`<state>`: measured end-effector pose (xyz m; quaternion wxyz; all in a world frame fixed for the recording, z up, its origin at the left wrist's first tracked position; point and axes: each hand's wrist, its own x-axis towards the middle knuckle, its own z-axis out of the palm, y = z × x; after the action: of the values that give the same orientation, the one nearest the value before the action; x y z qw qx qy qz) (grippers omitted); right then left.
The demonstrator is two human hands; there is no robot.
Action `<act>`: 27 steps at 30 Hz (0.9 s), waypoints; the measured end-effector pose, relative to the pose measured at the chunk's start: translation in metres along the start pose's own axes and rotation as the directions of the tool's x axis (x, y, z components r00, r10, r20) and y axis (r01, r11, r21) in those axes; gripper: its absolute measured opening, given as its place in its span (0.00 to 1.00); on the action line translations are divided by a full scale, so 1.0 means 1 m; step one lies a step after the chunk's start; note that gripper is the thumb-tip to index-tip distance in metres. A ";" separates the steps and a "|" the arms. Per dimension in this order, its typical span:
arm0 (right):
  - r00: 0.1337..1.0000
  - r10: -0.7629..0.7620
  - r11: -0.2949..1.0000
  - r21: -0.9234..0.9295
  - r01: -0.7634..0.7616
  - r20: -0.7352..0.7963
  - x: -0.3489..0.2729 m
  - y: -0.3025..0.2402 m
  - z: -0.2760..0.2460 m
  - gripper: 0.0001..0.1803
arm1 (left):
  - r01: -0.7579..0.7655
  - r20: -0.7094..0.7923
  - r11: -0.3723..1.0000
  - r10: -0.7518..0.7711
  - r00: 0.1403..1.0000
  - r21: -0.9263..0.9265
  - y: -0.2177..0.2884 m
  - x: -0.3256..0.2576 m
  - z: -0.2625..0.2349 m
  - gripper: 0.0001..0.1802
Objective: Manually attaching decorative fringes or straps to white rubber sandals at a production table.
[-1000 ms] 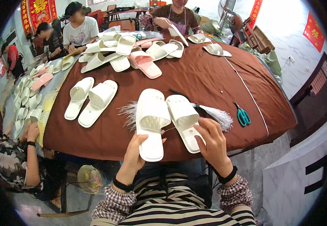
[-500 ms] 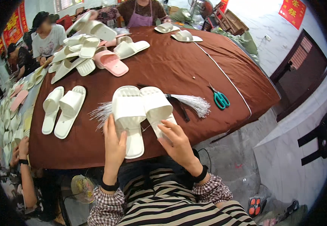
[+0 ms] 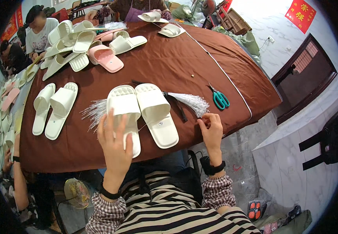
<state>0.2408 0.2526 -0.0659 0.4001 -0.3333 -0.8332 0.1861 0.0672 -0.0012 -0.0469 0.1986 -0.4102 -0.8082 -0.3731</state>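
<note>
Two white slippers lie side by side before me, a left one (image 3: 133, 110) and a right one (image 3: 153, 104), with heels toward me. My left hand (image 3: 116, 146) is spread open over the left slipper's strap and edge; whether it touches is hard to tell. Off to the right, my right hand (image 3: 212, 130) has thumb and fingers pinched together by the tips of a bundle of thin white strands (image 3: 192, 102). Anything between those fingers is too small to make out. The bundle passes beneath the slippers, and a black strap (image 3: 181, 112) lies by it.
Teal-handled scissors (image 3: 220, 100) lie on the brown cloth (image 3: 169, 62), beyond my right hand. Another white pair (image 3: 61, 111) sits left. A pile of white and pink slippers (image 3: 79, 46) stands farther back. Across the table, a person's hand is near two more slippers (image 3: 171, 30).
My right hand has left the right slipper and moved right to the strand tips. That slipper now lies flat beside the other. My left hand stays at the left slipper.
</note>
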 end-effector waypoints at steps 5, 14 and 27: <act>0.999 -0.027 0.995 -0.097 0.024 -0.030 0.006 -0.003 0.012 0.09 | -0.203 0.157 0.977 0.210 0.965 -0.058 0.019 0.006 0.003 0.22; 0.974 0.218 0.933 0.306 -0.189 -0.065 0.008 0.020 -0.003 0.05 | -0.279 0.349 0.960 0.255 0.902 0.020 0.020 -0.006 0.036 0.27; 0.713 0.681 0.287 0.956 -0.053 -0.165 -0.034 0.106 -0.062 0.09 | -0.247 0.302 0.962 0.203 0.931 0.115 0.036 -0.003 0.056 0.34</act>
<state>0.3482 0.3062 -0.1075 0.6757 -0.2897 -0.3254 0.5947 0.0977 0.0536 -0.0689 0.1512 -0.5340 -0.8018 -0.2218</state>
